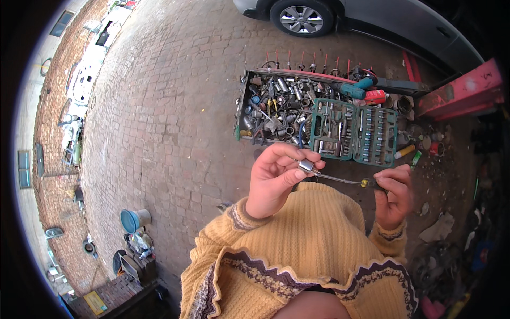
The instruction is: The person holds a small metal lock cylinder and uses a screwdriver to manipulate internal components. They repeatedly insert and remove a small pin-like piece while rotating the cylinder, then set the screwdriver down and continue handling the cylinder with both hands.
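Observation:
My left hand (272, 178) pinches a shiny metal socket (306, 166) between thumb and fingers, in front of my chest. From the right, my right hand (394, 195) grips a screwdriver (340, 179) by its dark handle, which has a yellow collar. Its thin shaft runs leftward, and the tip meets the socket or lies right beside it; whether it is inside cannot be made out. Just beyond my hands lies an open green socket case (354, 127), with bits and sockets in its slots.
A metal tray (239, 101) heaped with loose sockets and tools stands beyond the case. A teal power tool (353, 91) and a red can (375, 97) are at its right. A red beam (462, 90), a parked car (372, 18) and a bucket (142, 217) stand around.

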Action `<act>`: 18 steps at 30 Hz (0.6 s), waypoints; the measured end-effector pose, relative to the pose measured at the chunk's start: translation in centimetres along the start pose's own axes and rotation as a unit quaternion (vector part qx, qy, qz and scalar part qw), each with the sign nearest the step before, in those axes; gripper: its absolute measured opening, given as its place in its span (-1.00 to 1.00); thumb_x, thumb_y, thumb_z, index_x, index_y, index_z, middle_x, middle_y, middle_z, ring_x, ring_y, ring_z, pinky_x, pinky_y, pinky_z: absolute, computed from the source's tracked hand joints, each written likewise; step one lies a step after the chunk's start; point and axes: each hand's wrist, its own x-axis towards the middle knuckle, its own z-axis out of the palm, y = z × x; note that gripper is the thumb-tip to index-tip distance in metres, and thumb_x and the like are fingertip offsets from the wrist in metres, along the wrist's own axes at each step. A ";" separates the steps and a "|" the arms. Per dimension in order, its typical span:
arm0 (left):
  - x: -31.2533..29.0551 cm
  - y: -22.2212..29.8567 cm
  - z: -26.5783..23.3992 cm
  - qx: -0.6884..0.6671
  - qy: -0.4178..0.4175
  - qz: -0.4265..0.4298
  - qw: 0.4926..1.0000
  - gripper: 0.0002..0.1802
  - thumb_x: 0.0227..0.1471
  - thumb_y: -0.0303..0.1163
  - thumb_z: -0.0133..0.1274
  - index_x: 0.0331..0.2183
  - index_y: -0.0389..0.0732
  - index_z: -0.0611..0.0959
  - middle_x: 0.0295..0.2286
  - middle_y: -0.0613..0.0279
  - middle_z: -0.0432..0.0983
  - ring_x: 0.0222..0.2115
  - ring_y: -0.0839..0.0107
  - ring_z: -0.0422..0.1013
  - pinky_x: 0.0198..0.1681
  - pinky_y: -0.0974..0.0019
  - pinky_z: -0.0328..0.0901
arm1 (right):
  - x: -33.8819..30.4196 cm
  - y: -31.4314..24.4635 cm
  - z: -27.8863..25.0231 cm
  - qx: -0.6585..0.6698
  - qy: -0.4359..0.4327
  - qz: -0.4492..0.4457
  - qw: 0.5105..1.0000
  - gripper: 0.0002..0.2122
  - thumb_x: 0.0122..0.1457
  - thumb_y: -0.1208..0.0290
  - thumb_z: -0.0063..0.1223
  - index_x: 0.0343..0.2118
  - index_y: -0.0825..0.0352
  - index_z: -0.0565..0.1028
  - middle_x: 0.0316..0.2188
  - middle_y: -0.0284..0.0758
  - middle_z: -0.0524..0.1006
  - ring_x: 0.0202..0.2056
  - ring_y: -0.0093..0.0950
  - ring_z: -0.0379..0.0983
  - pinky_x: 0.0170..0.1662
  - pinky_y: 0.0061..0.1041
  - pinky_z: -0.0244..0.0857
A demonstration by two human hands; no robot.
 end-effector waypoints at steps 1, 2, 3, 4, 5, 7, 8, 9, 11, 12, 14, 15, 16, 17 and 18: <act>0.0 0.0 0.0 0.002 0.001 0.000 1.000 -0.72 0.10 -0.68 0.06 -0.12 -0.28 0.47 -0.08 -0.06 0.53 -0.06 0.14 0.50 0.02 0.20 0.41 | -0.1 0.1 0.2 0.010 0.002 0.008 1.000 -0.74 -0.06 0.69 0.18 -0.25 0.34 0.54 -0.30 -0.24 0.56 -0.36 -0.38 0.40 -0.29 -0.45 0.25; 0.0 0.0 0.0 0.002 0.000 0.001 1.000 -0.72 0.10 -0.68 0.06 -0.12 -0.28 0.47 -0.08 -0.06 0.53 -0.05 0.14 0.50 0.02 0.19 0.41 | -0.3 0.2 0.3 0.016 0.001 0.015 1.000 -0.74 -0.05 0.69 0.18 -0.25 0.34 0.54 -0.30 -0.23 0.56 -0.36 -0.38 0.40 -0.29 -0.45 0.25; 0.0 0.0 0.0 0.000 -0.001 0.003 1.000 -0.72 0.10 -0.68 0.06 -0.12 -0.28 0.47 -0.08 -0.06 0.53 -0.05 0.14 0.50 0.03 0.19 0.40 | -0.3 0.3 0.5 0.022 0.001 0.025 0.999 -0.75 -0.05 0.69 0.18 -0.25 0.35 0.53 -0.30 -0.23 0.56 -0.35 -0.37 0.40 -0.28 -0.44 0.25; 0.0 0.0 0.0 0.007 0.001 0.006 1.000 -0.72 0.10 -0.69 0.06 -0.13 -0.29 0.47 -0.08 -0.07 0.53 -0.06 0.13 0.50 0.03 0.19 0.40 | -0.4 0.4 0.5 0.029 0.001 0.034 0.999 -0.75 -0.05 0.69 0.18 -0.25 0.35 0.53 -0.30 -0.22 0.56 -0.35 -0.37 0.40 -0.28 -0.44 0.25; 0.1 0.0 0.0 0.011 0.003 0.009 1.000 -0.72 0.09 -0.69 0.06 -0.13 -0.29 0.48 -0.08 -0.08 0.53 -0.06 0.13 0.50 0.03 0.18 0.40 | -0.4 0.4 0.6 0.030 0.001 0.033 0.999 -0.75 -0.05 0.69 0.18 -0.26 0.35 0.53 -0.30 -0.22 0.56 -0.35 -0.37 0.40 -0.27 -0.44 0.25; 0.1 -0.1 0.1 0.021 0.006 0.021 1.000 -0.72 0.08 -0.71 0.06 -0.14 -0.30 0.49 -0.08 -0.10 0.53 -0.07 0.12 0.51 0.03 0.17 0.41 | -0.4 0.4 0.6 0.033 0.001 0.033 0.999 -0.76 -0.04 0.70 0.17 -0.26 0.35 0.53 -0.30 -0.21 0.56 -0.34 -0.37 0.40 -0.27 -0.45 0.26; 0.1 -0.2 0.1 0.026 0.007 0.030 0.999 -0.73 0.08 -0.72 0.06 -0.15 -0.31 0.49 -0.09 -0.11 0.53 -0.07 0.12 0.51 0.03 0.16 0.41 | -0.3 0.4 0.5 0.022 0.000 0.028 0.999 -0.77 -0.03 0.69 0.18 -0.26 0.35 0.53 -0.30 -0.22 0.56 -0.34 -0.37 0.39 -0.27 -0.45 0.26; 0.1 -0.2 0.1 0.026 0.008 0.038 0.999 -0.73 0.07 -0.73 0.06 -0.15 -0.32 0.50 -0.09 -0.12 0.53 -0.08 0.12 0.51 0.04 0.15 0.41 | -0.2 0.3 0.5 0.014 0.000 0.026 1.000 -0.77 -0.02 0.69 0.18 -0.26 0.35 0.54 -0.30 -0.23 0.56 -0.34 -0.37 0.39 -0.27 -0.45 0.27; 0.1 -0.1 0.2 0.062 0.025 0.043 0.997 -0.73 0.04 -0.71 0.11 -0.18 -0.31 0.52 -0.12 -0.11 0.55 -0.11 0.12 0.52 0.01 0.10 0.42 | -0.1 0.1 0.3 -0.010 0.000 0.016 1.000 -0.78 -0.01 0.68 0.20 -0.27 0.34 0.54 -0.30 -0.24 0.56 -0.34 -0.37 0.39 -0.26 -0.45 0.28; 0.0 -0.1 0.2 0.077 0.033 0.046 0.995 -0.73 0.02 -0.70 0.13 -0.19 -0.30 0.53 -0.13 -0.11 0.57 -0.12 0.12 0.53 -0.01 0.07 0.42 | 0.0 0.0 0.3 -0.025 -0.001 0.007 1.000 -0.79 -0.01 0.67 0.21 -0.27 0.33 0.54 -0.30 -0.25 0.56 -0.34 -0.37 0.39 -0.26 -0.45 0.28; -0.1 0.0 0.3 0.086 0.051 0.035 0.994 -0.73 0.01 -0.69 0.15 -0.20 -0.31 0.54 -0.15 -0.13 0.57 -0.14 0.12 0.54 -0.02 0.08 0.43 | 0.1 -0.2 0.2 -0.046 0.001 -0.006 0.999 -0.79 -0.01 0.66 0.23 -0.28 0.32 0.55 -0.30 -0.27 0.56 -0.34 -0.37 0.39 -0.27 -0.46 0.28; -0.1 0.1 0.4 0.083 0.060 0.031 0.994 -0.74 0.00 -0.69 0.16 -0.21 -0.32 0.54 -0.16 -0.13 0.58 -0.15 0.12 0.55 -0.03 0.09 0.44 | 0.2 -0.3 0.2 -0.052 0.003 -0.010 0.999 -0.79 -0.01 0.65 0.24 -0.28 0.32 0.55 -0.29 -0.27 0.57 -0.34 -0.37 0.39 -0.27 -0.46 0.29; -0.2 0.1 0.4 0.092 0.062 0.030 0.993 -0.73 0.00 -0.69 0.16 -0.21 -0.32 0.54 -0.16 -0.14 0.58 -0.15 0.12 0.55 -0.03 0.10 0.44 | 0.2 -0.4 0.2 -0.056 0.003 -0.011 0.998 -0.79 -0.01 0.65 0.25 -0.28 0.31 0.55 -0.29 -0.28 0.57 -0.34 -0.37 0.39 -0.27 -0.46 0.29; -0.2 0.1 0.4 0.093 0.064 0.032 0.993 -0.73 0.00 -0.69 0.17 -0.21 -0.33 0.54 -0.16 -0.14 0.58 -0.16 0.12 0.55 -0.03 0.10 0.44 | 0.3 -0.4 0.2 -0.067 0.006 -0.020 0.998 -0.79 -0.01 0.65 0.24 -0.28 0.31 0.55 -0.29 -0.28 0.57 -0.34 -0.36 0.40 -0.28 -0.46 0.29; -0.2 0.1 0.5 0.085 0.067 0.031 0.994 -0.73 -0.01 -0.69 0.17 -0.21 -0.33 0.54 -0.16 -0.15 0.58 -0.16 0.12 0.55 -0.03 0.11 0.44 | 0.3 -0.4 0.2 -0.076 0.008 -0.026 0.997 -0.79 -0.01 0.65 0.24 -0.28 0.31 0.55 -0.29 -0.29 0.57 -0.34 -0.36 0.40 -0.28 -0.46 0.29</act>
